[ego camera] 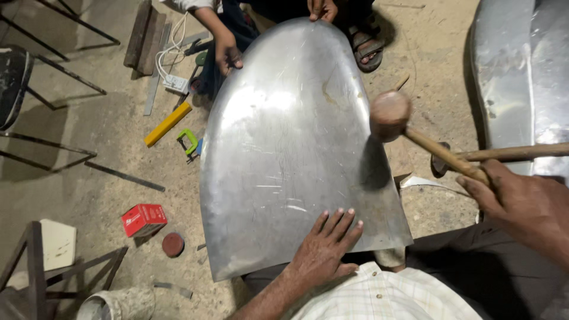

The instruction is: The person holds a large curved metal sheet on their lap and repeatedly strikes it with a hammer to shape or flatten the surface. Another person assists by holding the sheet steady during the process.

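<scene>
A large curved sheet of shiny metal (284, 148) rests across my lap and reaches away from me. My left hand (325, 246) lies flat on its near edge, fingers spread. My right hand (524, 204) grips the wooden handle of a round-headed mallet (389, 114), whose head hovers just over the sheet's right side, casting a shadow there. Another person's two hands (227, 53) (323, 9) hold the sheet's far edge.
On the sandy floor to the left lie a yellow bar (168, 123), a green clamp (188, 142), a red box (143, 219), a round red disc (173, 244), metal frames and a white cable. A second wooden handle (515, 153) and another metal panel (521, 71) are on the right.
</scene>
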